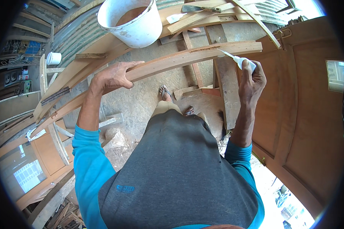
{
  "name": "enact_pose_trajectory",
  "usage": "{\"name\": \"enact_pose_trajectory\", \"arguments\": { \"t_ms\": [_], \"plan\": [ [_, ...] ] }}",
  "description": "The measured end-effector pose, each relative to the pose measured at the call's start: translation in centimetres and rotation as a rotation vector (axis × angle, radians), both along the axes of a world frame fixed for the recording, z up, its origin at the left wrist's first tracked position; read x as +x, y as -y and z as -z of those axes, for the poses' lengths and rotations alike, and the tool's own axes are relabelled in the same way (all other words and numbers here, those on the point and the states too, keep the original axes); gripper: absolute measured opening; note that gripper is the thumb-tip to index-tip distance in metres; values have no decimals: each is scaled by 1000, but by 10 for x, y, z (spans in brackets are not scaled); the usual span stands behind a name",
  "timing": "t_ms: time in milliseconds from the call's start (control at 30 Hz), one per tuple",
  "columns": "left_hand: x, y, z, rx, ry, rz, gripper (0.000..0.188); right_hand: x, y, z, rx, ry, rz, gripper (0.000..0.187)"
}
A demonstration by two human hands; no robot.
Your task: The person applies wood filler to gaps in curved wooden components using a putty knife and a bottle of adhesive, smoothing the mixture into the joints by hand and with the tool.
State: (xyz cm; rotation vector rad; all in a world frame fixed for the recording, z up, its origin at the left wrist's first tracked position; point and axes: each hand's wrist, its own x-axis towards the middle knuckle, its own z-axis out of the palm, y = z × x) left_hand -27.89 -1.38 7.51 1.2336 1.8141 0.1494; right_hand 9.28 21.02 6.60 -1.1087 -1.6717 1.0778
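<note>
A long wooden board (195, 57) runs across in front of me, with a rough brown seam along its upper edge. My left hand (114, 76) is closed round the board left of the middle, fingers over the top and thumb on the near side. In my right hand (253, 80) is a small white squeeze bottle (239, 60), pinched and tilted. Its long thin nozzle points left, and the tip is at the upper edge near the board's right end. Whether the tip touches the wood, I cannot tell.
Beyond the board stands a white bucket (145, 32) with brown stuff inside. A scraper (200, 8) lies on planks to its right. A brown panelled wooden door (269, 114) rises on the right. At the left are a small white tub (54, 58) and timber. Wooden trestle parts (226, 84) stand near my feet.
</note>
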Motion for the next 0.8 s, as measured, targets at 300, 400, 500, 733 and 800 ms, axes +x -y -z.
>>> {"name": "enact_pose_trajectory", "arguments": {
  "t_ms": [300, 400, 500, 733, 800],
  "plan": [
    [-4, 2, 7, 70, 25, -4, 102, -7, -4, 2, 29, -5, -31, 25],
    [-2, 0, 3, 38, 17, -11, 102, -11, -5, 4, 37, -15, -38, 24],
    [-1, 3, 4, 60, 20, -16, 103, -12, -4, 3, 45, 5, -44, 24],
    [-1, 2, 1, 60, 41, -29, 103, -14, -3, 2, 48, 50, -54, 28],
    [0, 2, 0, 52, 36, -36, 103, -14, -2, 4, 44, 39, -48, 26]
  ]
}}
